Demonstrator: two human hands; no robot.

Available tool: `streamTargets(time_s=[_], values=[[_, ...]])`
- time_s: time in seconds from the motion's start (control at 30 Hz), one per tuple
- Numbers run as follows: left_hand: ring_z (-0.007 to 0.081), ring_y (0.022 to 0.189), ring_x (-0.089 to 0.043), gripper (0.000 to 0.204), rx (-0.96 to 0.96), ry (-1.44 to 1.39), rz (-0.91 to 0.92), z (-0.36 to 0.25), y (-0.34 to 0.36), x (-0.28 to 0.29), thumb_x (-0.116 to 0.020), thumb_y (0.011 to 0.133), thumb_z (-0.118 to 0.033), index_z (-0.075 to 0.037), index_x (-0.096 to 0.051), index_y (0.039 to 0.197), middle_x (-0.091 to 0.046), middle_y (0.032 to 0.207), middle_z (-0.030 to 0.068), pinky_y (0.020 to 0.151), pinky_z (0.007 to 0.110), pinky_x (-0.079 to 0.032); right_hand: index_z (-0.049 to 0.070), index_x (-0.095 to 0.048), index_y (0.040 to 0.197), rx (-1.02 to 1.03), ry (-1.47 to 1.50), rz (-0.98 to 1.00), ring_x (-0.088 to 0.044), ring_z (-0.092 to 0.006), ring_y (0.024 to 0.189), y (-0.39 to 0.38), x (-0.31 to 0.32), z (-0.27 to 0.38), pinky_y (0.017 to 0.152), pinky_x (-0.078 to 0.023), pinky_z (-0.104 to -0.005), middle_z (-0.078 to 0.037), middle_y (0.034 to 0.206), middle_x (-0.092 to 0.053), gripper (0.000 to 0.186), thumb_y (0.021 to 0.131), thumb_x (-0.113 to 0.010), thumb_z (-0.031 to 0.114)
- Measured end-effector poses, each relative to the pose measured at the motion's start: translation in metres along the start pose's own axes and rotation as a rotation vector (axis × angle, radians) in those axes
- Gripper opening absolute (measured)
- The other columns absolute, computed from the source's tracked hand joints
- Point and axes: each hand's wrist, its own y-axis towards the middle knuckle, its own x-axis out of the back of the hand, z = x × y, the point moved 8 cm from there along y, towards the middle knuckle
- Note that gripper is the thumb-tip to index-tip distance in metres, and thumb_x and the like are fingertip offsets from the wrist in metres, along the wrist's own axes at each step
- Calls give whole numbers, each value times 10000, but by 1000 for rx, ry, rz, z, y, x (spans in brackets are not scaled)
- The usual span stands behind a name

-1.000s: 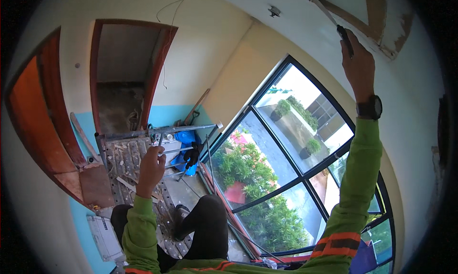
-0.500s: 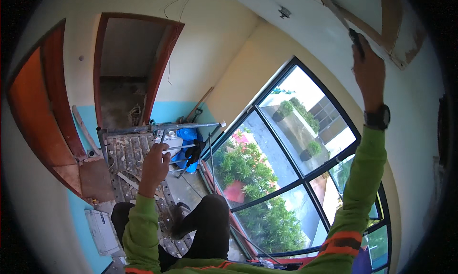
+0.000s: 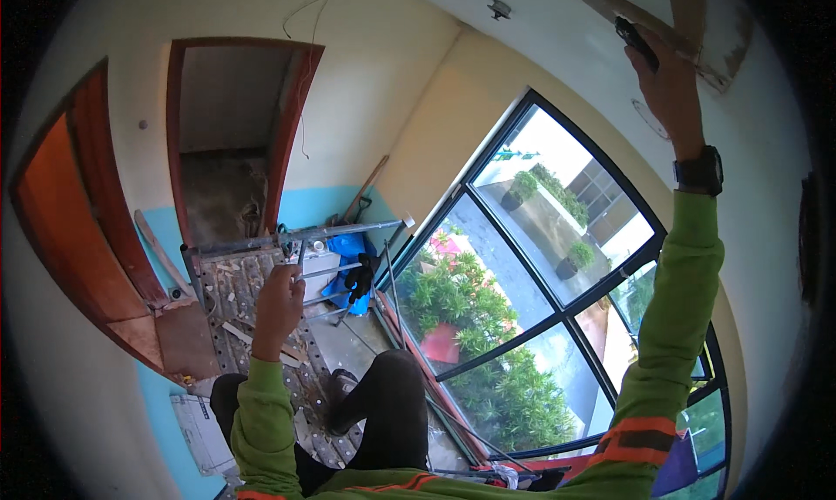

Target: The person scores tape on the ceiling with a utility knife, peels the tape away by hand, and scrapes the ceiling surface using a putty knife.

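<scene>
My right hand (image 3: 669,86) is raised to the ceiling at the upper right, closed round a black-handled tool (image 3: 637,43). The tool's working end is not clear against the ceiling. Beside it is a broken opening edged with brown wood strips (image 3: 688,16). Lower down at the left, my left hand (image 3: 277,313) is closed at the scaffold frame, round a grey metal bar (image 3: 302,253) that shows just above the fingers. Most of this bar is hidden by the hand.
Below is a perforated metal platform (image 3: 239,291) strewn with wood scraps. A metal rail (image 3: 348,230) crosses its far end. Black gloves (image 3: 361,278) hang near a blue bag (image 3: 341,249). A large black-framed window (image 3: 557,313) stands right; a doorway (image 3: 222,134) lies ahead.
My right hand has moved slightly up with the black-handled tool, which now tilts further left. My left hand stays at the bar. The whole view has shifted a little.
</scene>
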Motion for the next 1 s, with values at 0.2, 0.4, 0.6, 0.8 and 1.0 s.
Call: streamTargets(time_s=[0.2, 0.4, 0.6, 0.8, 1.0], values=[[298, 804, -638, 207, 24, -52, -40, -2, 2, 5, -586, 840, -47, -14, -573, 1044, -615, 969, 161, 705, 387, -504, 98, -596, 1171, -220, 31, 395, -660, -319, 738, -4, -16, 6, 723, -530, -420, -166, 864, -668, 320, 896, -595, 262], [195, 784, -629, 189, 94, -226, 4, -21, 7, 20, -571, 897, -117, -13, -601, 1052, -642, 928, 126, 684, 323, -499, 140, -598, 1161, -390, 354, 165, -636, -367, 704, -74, 1, 80, 655, -515, -442, -176, 799, -656, 293, 886, -562, 232], [126, 763, -583, 180, -248, -406, -263, -143, 76, 68, -525, 960, -180, -27, -618, 973, -632, 893, 64, 682, 278, -455, 131, -618, 1125, -917, 989, 257, -633, -401, 808, -200, -80, 226, 721, -512, -461, -184, 884, -663, 292, 852, -588, 228], [166, 905, -620, 305, -350, -498, 68, -337, 219, 43, -529, 931, -282, -17, -583, 1073, -624, 995, 81, 831, 328, -518, 66, -647, 1032, -1070, 1415, 416, -616, -434, 798, -220, -154, 440, 709, -497, -498, -227, 862, -650, 276, 834, -595, 250], [240, 968, -601, 365, -396, -658, 107, -420, 313, 8, -529, 917, -246, 48, -497, 1131, -583, 1051, 131, 819, 378, -540, 73, -614, 1030, -953, 1653, 474, -624, -415, 714, -179, -109, 512, 630, -484, -527, -216, 750, -639, 275, 851, -588, 279]])
